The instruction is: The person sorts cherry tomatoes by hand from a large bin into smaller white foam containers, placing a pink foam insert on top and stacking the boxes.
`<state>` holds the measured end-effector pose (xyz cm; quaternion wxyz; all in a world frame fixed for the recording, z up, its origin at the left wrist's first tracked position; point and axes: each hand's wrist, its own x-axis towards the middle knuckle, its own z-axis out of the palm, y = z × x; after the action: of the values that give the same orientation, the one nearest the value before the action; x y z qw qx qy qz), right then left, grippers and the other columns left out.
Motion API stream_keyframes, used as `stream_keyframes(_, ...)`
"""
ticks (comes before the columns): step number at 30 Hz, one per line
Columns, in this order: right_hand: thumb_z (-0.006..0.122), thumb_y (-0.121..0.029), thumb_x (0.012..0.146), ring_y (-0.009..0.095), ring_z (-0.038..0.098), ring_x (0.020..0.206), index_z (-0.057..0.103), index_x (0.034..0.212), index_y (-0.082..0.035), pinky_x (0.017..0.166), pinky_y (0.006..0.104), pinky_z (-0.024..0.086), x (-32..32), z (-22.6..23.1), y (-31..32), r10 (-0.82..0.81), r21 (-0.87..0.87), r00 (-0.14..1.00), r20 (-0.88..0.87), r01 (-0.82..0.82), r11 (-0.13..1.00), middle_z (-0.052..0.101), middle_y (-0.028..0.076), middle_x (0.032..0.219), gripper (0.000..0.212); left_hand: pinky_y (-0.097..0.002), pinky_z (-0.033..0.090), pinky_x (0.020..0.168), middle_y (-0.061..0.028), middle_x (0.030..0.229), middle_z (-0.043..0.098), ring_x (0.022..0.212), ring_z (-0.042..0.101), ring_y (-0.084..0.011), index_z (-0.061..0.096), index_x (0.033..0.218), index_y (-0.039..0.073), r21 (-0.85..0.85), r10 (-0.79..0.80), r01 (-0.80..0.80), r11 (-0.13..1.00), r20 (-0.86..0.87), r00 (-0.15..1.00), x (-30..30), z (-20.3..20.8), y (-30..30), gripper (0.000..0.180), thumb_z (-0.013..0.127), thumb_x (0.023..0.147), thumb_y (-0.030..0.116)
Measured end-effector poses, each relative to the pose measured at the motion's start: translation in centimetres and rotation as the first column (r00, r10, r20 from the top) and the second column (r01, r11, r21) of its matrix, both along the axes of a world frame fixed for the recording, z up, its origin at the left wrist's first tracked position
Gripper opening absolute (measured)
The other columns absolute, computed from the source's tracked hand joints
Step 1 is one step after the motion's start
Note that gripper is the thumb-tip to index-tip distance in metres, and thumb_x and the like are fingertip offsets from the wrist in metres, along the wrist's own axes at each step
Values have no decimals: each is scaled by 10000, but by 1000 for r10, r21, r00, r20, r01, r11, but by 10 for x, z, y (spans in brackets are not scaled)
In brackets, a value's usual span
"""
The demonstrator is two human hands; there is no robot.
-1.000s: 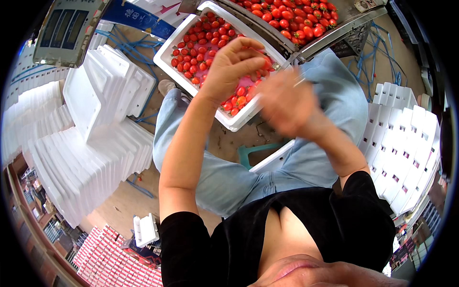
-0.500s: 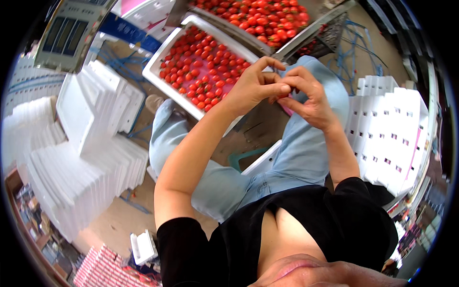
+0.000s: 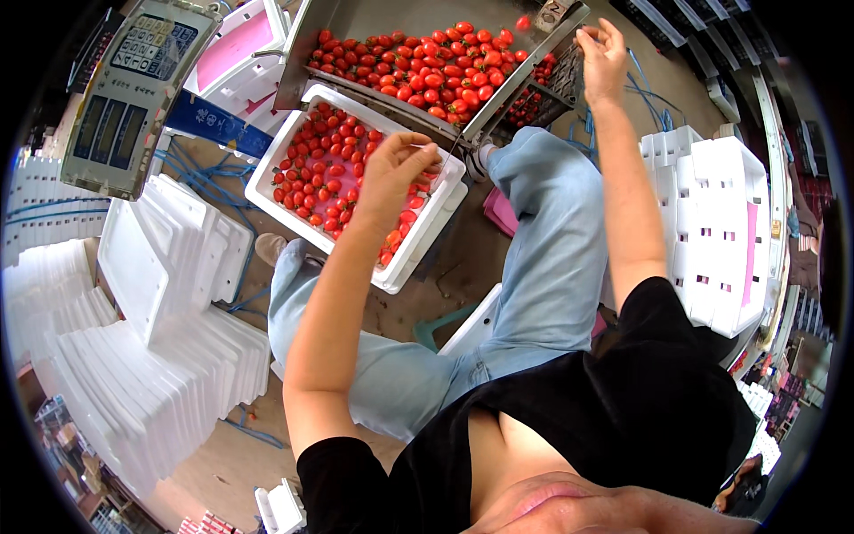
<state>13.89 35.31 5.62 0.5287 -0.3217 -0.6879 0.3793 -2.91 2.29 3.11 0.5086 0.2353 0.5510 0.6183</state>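
On the left, I'm seeing glossy oval tomatoes (image 3: pixel 311 169) lying in a smooth white tray (image 3: pixel 289 224); the left hand (image 3: pixel 400 169) is curling above, its grip hidden from me, and pressing down could be bruising them. Farther right, a red heap (image 3: pixel 427 76) is filling the hard grey bin (image 3: pixel 356 27); the right hand (image 3: pixel 605 62) is hanging loosely parted, possibly snagging the rim.

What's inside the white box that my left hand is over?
Small red tomatoes, with a pink bottom showing between them. Your left hand covers part of the white box, so whatever lies behind it can't be seen.
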Motion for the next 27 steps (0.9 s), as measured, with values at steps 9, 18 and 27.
stream_keyframes(9, 682, -358, 852, 387, 558, 1114, 548, 1247, -42, 1007, 451, 435, -94, 20, -66, -95, 330, 597, 797, -298, 896, 576, 175, 1216, 523, -352, 497, 901, -141, 1114, 654, 1020, 637, -244, 580, 1197, 1, 243, 346, -363, 900, -903, 254, -138, 4, -2, 391, 705, 877, 187)
stream_keyframes(18, 613, -507, 871, 418, 441, 1311, 488, 1362, -67, 1077, 483, 392, -111, 41, -64, -15, 18, 12, 1000, -213, 977, 413, 240, 1439, 671, -498, 291, 1118, -141, 1289, 580, 1262, 495, -319, 632, 1221, 35, -133, -413, -609, 782, -843, -345, -216, 11, 56, 492, 403, 995, 407)
stream_keyframes(27, 699, -421, 863, 331, 601, 1141, 434, 1357, -24, 955, 429, 497, -118, -4, -82, -44, 53, 34, 998, -330, 942, 531, 201, 1327, 687, -506, 502, 815, -223, 1002, 679, 934, 643, -426, 709, 957, 11, -100, -220, -682, 724, -971, -91, -237, -64, -4, 478, 426, 969, 395)
